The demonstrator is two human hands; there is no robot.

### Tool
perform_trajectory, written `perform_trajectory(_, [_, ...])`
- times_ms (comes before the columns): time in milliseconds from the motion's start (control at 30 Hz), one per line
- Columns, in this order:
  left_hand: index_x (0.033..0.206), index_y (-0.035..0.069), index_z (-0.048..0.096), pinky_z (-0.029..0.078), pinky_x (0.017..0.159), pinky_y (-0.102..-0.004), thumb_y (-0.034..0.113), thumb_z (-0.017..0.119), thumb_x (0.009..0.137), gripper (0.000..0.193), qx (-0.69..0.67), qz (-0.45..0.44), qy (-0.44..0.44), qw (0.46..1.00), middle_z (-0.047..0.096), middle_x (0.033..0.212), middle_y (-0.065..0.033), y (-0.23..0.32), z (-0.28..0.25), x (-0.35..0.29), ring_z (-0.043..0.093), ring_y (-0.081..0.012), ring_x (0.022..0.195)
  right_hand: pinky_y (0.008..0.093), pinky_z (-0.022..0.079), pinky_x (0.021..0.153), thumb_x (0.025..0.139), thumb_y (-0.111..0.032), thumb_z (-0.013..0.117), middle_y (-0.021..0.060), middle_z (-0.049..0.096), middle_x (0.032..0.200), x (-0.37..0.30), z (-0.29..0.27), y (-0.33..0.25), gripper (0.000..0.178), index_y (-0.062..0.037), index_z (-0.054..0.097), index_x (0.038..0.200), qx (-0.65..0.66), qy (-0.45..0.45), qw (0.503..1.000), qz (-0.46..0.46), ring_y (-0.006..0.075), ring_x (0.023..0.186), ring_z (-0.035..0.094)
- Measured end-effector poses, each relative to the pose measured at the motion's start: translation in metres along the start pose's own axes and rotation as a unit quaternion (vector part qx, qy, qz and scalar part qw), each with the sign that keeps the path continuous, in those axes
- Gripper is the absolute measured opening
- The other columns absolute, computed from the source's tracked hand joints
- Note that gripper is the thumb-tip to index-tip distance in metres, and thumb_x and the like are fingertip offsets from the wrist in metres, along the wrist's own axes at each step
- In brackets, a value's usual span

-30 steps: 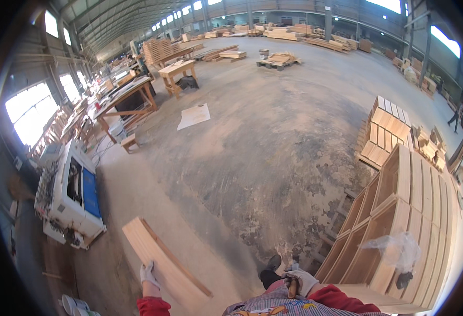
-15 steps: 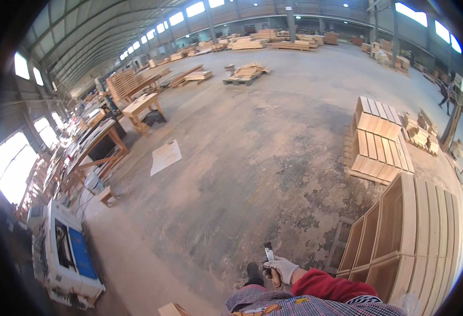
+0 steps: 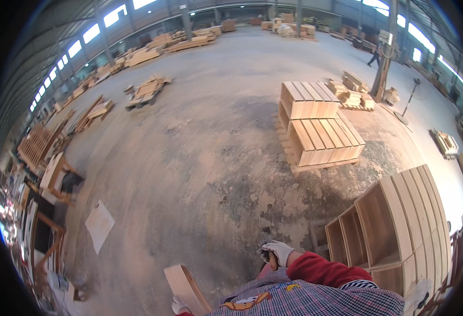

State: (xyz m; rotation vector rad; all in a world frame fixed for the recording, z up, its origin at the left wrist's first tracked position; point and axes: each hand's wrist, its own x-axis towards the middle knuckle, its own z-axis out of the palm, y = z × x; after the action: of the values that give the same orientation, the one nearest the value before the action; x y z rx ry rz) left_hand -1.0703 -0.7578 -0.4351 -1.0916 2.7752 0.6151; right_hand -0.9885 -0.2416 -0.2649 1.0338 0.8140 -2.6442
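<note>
My right hand, in a whitish glove, is closed around the brown wooden handle of a brush. Its dark end points away from me and is blurred. At the lower edge, my gloved left hand grips the left side of a pale wooden box. The box tilts beside my checked apron, and its near end is cut off by the picture edge. Most of the left hand's fingers are hidden.
At my right stands a tall stack of slatted wooden crates, open sides facing left. Farther off, more crates sit on a pallet. A pale sheet lies on the floor at left, near workbenches. A person walks far right.
The view has swung right, so the crates appear farther left. The wooden box has come further into view at the lower edge, with my left hand on it. My right hand still holds the brush.
</note>
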Motion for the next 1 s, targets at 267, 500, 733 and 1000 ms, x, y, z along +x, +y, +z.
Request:
perform_trajectory(267, [0.088,-0.005,0.066,0.049,0.065,-0.0456,0.050,0.041,0.094,0.061,-0.148,0.212,-0.063,0.964,0.067,0.080,-0.0221,0.338,0.047,0.122,0.066,-0.0343,0.076,0.0358,0.050,0.055,0.089,-0.013,0.058,0.0079,0.063,0.079,0.160,-0.002,-0.153,0.008,-0.0069,0.057,0.094,-0.002,0.125,0.991,-0.044,0.0217,0.064,0.060])
perform_trajectory(500, [0.095,-0.002,0.067,0.050,0.067,-0.0416,0.045,0.042,0.096,0.054,-0.015,0.176,-0.139,0.974,0.068,0.084,-0.0206,0.505,0.097,0.163,0.065,-0.0318,0.077,0.0380,0.051,0.060,0.090,-0.011,0.057,0.0089,0.064,0.081,0.297,0.061,-0.331,0.006,-0.0069,0.058,0.094,-0.101,0.031,0.982,-0.156,0.0236,0.068,0.062])
perform_trajectory(733, [0.096,-0.002,0.067,0.049,0.068,-0.0424,0.047,0.041,0.095,0.056,0.079,0.190,-0.166,0.964,0.067,0.086,-0.0213,0.711,0.223,0.146,0.064,-0.0330,0.079,0.0355,0.050,0.057,0.089,-0.010,0.059,0.0095,0.066,0.082,0.447,0.072,-0.480,0.008,-0.0080,0.058,0.096,0.074,0.082,0.989,-0.095,0.0222,0.066,0.061])
perform_trajectory(1000, [0.096,-0.002,0.067,0.049,0.070,-0.0433,0.049,0.039,0.095,0.058,0.105,0.234,-0.194,0.947,0.067,0.087,-0.0220,0.984,0.307,0.237,0.064,-0.0344,0.081,0.0343,0.048,0.052,0.091,-0.009,0.054,0.0100,0.062,0.077,0.579,0.096,-0.647,0.011,-0.0071,0.054,0.101,0.180,0.222,0.952,-0.111,0.0224,0.059,0.056])
